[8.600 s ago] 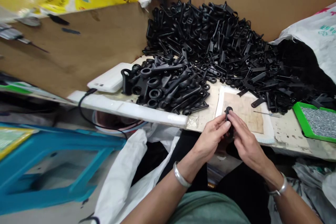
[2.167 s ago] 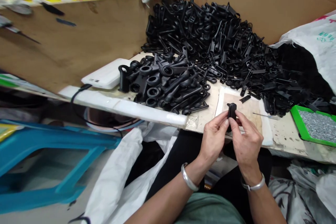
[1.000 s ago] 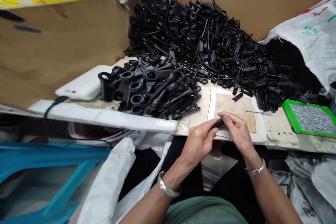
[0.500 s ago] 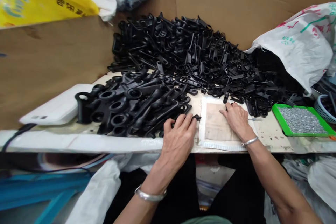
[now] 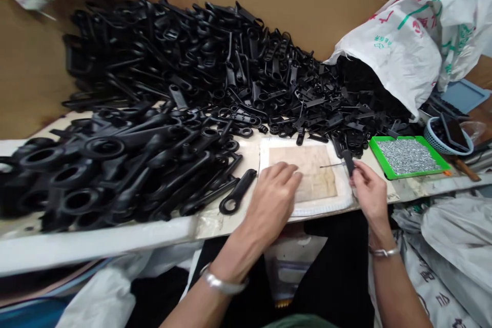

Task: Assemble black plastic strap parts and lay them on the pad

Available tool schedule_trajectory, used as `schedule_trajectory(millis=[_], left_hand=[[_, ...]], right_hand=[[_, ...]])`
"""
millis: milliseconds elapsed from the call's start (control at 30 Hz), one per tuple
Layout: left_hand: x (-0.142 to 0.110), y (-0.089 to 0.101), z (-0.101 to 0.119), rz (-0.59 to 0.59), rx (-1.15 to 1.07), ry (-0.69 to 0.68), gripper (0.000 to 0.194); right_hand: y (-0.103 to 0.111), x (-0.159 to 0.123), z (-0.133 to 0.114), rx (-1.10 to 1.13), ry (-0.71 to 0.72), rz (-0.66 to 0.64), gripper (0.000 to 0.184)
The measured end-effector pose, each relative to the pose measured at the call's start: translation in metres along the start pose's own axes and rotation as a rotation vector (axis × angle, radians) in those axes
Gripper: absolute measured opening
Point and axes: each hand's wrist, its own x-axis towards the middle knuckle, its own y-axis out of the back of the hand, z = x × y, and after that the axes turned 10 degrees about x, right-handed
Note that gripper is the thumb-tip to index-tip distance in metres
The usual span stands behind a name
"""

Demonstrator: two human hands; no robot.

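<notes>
My left hand [image 5: 273, 196] rests over the left edge of a white-bordered pad [image 5: 265, 151] with a tan centre. Its fingers are loosely bent, and I see nothing held in them. Just left of it, a black plastic lever-like part with a ring end [image 5: 238, 192] lies on the tabletop. At the pad's right edge, my right hand [image 5: 369, 192] pinches a small black plastic part [image 5: 348, 163]. A thin metal rod-like tool [image 5: 331, 165] lies across the pad's right side, its right end hidden near that part.
A heap of larger black ring-ended parts [image 5: 115, 164] covers the left. Behind spreads a pile of smaller black parts [image 5: 238, 66]. On the right are a green tray [image 5: 434, 170] of small silvery pieces, a blue basket [image 5: 442, 144] and a white bag [image 5: 403, 51].
My left hand has moved right, off the black lever-like part and onto the pad. My right hand has drawn back from the pile with a small black part. The view has shifted right.
</notes>
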Motion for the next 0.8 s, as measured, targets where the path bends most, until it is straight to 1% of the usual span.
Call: schedule_trajectory(millis=[67, 133, 233, 333, 433, 533, 600, 733, 800], left_hand=[[0.029, -0.009, 0.014, -0.119, -0.03, -0.077, 0.023], [0.058, -0.023, 0.026, -0.181, -0.001, -0.133, 0.02], [0.096, -0.049, 0.037, -0.174, 0.069, -0.215, 0.019], [0.12, -0.069, 0.038, -0.177, 0.089, -0.28, 0.019], [0.128, -0.077, 0.032, -0.195, 0.073, -0.358, 0.017], [0.126, -0.077, 0.027, -0.199, 0.041, -0.442, 0.017], [0.122, -0.077, 0.024, -0.195, 0.023, -0.467, 0.018], [0.119, -0.078, 0.02, -0.163, -0.007, -0.432, 0.023], [0.119, -0.074, 0.017, -0.141, -0.015, -0.394, 0.025]], right_hand=[[0.022, -0.006, 0.012, 0.173, -0.092, 0.095, 0.036], [0.037, -0.012, 0.019, 0.288, -0.14, 0.147, 0.037], [0.048, -0.021, 0.019, 0.395, -0.191, 0.201, 0.036], [0.053, -0.031, 0.015, 0.505, -0.25, 0.261, 0.036], [0.057, -0.039, 0.012, 0.601, -0.33, 0.262, 0.038], [0.058, -0.044, 0.011, 0.666, -0.397, 0.207, 0.038], [0.056, -0.046, 0.01, 0.691, -0.415, 0.181, 0.038], [0.048, -0.048, 0.004, 0.728, -0.44, 0.165, 0.042], [0.043, -0.05, 0.001, 0.761, -0.445, 0.173, 0.041]])
